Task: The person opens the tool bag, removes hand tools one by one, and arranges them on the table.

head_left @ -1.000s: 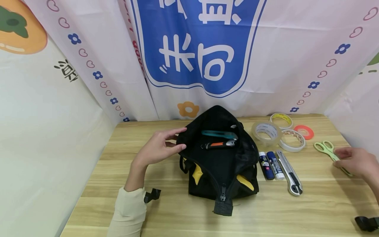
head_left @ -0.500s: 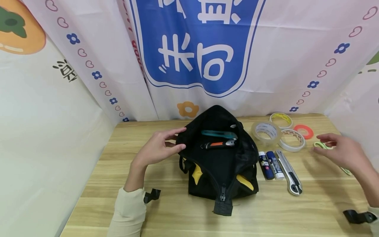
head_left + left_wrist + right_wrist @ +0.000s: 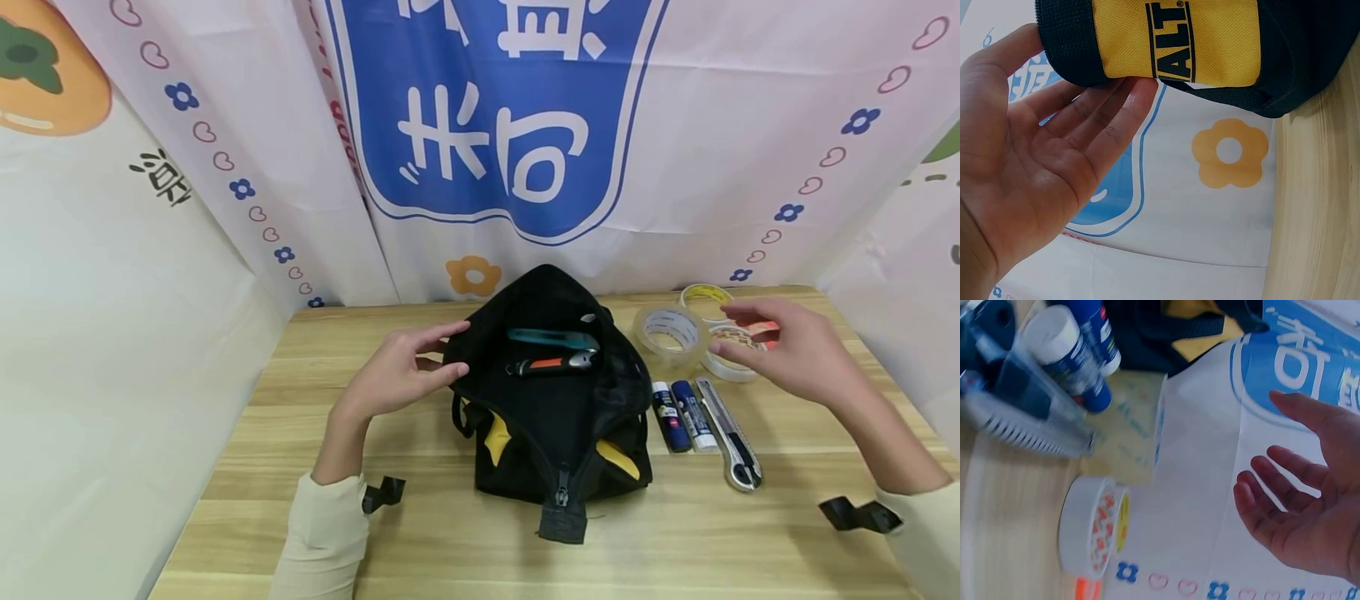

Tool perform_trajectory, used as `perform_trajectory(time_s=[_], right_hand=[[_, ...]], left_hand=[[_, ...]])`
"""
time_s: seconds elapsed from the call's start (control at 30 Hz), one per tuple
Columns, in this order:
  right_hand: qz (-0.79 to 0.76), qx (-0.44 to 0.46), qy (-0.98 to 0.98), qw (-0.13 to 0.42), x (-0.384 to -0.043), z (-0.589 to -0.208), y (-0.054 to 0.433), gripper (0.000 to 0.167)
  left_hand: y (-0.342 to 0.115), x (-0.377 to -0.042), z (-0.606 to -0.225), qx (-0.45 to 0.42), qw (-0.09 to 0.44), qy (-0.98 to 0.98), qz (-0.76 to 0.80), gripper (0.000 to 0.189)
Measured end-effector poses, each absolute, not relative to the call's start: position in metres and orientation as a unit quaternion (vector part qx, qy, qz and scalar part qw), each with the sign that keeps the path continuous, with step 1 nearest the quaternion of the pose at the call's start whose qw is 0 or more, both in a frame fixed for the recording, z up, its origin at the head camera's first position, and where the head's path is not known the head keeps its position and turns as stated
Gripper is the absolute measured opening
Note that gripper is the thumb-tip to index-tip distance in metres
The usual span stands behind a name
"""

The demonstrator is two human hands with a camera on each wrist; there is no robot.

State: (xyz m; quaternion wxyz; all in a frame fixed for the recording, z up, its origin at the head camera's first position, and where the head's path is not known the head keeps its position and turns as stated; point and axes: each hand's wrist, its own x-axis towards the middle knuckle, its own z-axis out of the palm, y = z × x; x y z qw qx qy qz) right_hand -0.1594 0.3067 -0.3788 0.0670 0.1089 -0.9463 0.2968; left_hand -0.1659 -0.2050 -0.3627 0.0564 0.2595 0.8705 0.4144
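Note:
My left hand (image 3: 397, 375) pinches the left rim of an open black-and-yellow tool bag (image 3: 517, 483). The left wrist view has the thumb over the zippered edge and the fingers under the yellow panel (image 3: 1225, 44). Inside the bag lie a teal utility knife (image 3: 553, 339) and an orange-and-black one (image 3: 551, 366). Over the tape rolls hovers my right hand (image 3: 806, 350), fingers loosely bent and nothing in them. It partly covers a white tape roll (image 3: 1075, 528) and a red-orange roll (image 3: 767, 337). The green scissors are hidden behind the right hand and forearm.
A clear packing tape roll (image 3: 675, 360) and a yellow-lined roll (image 3: 705, 288) stand near the back cloth. Two glue sticks (image 3: 670, 417) and a silver box cutter (image 3: 731, 442) lie just right of the bag. Printed cloth walls enclose the wooden table (image 3: 675, 550).
My right hand has let go of the scissors and moved left and back, from the right edge to over the tape rolls. The left hand stays at the bag's rim.

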Motion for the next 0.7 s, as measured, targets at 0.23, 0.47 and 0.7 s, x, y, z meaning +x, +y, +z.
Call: perform_trajectory(time_s=[0.23, 0.47, 0.7], right_hand=[[0.339, 0.177, -0.918, 0.104, -0.160, -0.365, 0.269, 0.050], [0.358, 0.256, -0.893, 0.095, -0.166, -0.352, 0.231, 0.051], [0.363, 0.295, -0.882, 0.052, -0.173, -0.340, 0.194, 0.055]], left_hand=[[-0.205, -0.166, -0.362, 0.258, 0.059, 0.869, 0.418, 0.058], [-0.206, -0.166, -0.363, 0.259, 0.057, 0.872, 0.412, 0.058], [-0.206, -0.166, -0.362, 0.260, 0.056, 0.871, 0.414, 0.058]])
